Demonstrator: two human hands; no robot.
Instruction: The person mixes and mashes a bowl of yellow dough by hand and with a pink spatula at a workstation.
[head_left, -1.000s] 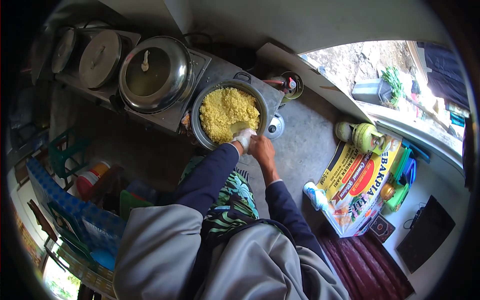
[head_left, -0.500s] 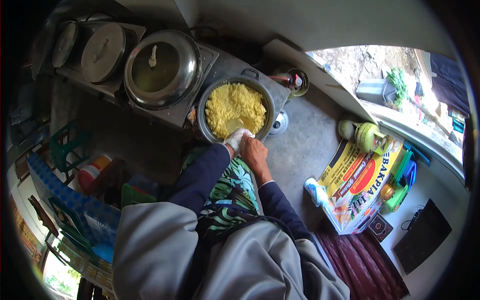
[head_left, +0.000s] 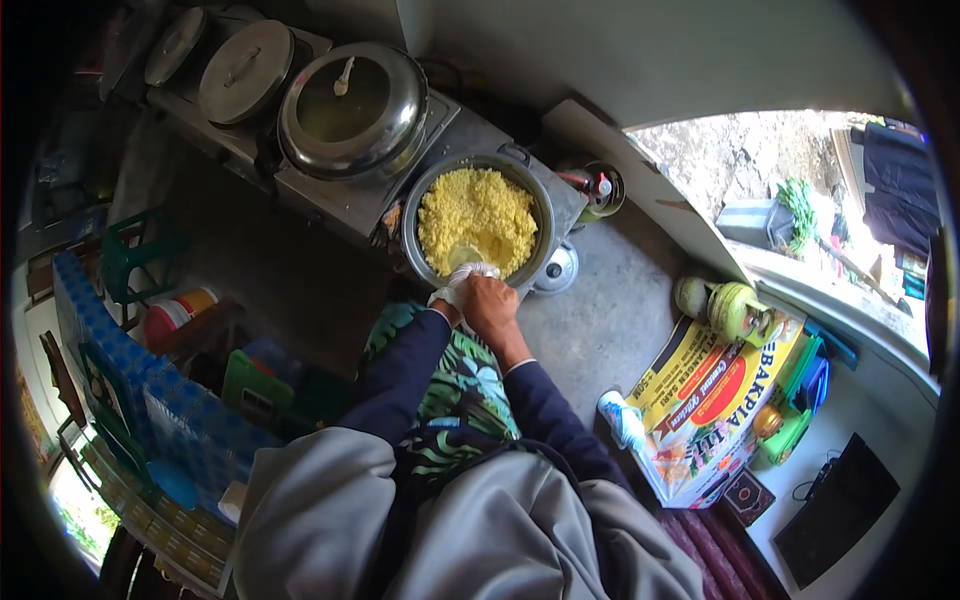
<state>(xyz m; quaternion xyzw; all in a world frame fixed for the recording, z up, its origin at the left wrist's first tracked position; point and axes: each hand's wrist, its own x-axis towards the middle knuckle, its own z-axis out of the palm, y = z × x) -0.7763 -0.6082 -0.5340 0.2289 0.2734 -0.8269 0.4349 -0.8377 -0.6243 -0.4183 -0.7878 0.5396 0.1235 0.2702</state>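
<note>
A grey pot [head_left: 541, 235] full of yellow rice [head_left: 475, 205] sits at the end of the stove counter. A pale, rounded utensil [head_left: 464, 256] is pushed into the rice at the pot's near edge. My left hand [head_left: 453, 295], in a clear plastic glove, is closed at that edge, largely hidden behind my bare right hand [head_left: 490, 305]. Both hands are bunched together at the utensil's lower end; which fingers grip it I cannot make out.
Lidded pots [head_left: 245, 75] and a large steel pot [head_left: 340, 130] line the counter [head_left: 455, 125]. Gas cylinders [head_left: 730, 310], a printed box [head_left: 680, 410] and a metal lid [head_left: 558, 268] are at right. A green stool [head_left: 130, 260] and blue-dotted table [head_left: 200, 400] are at left.
The view has shifted, so the pot sits further right. My hands remain together at the rim and have moved toward me, with the right hand now covering more of the gloved left.
</note>
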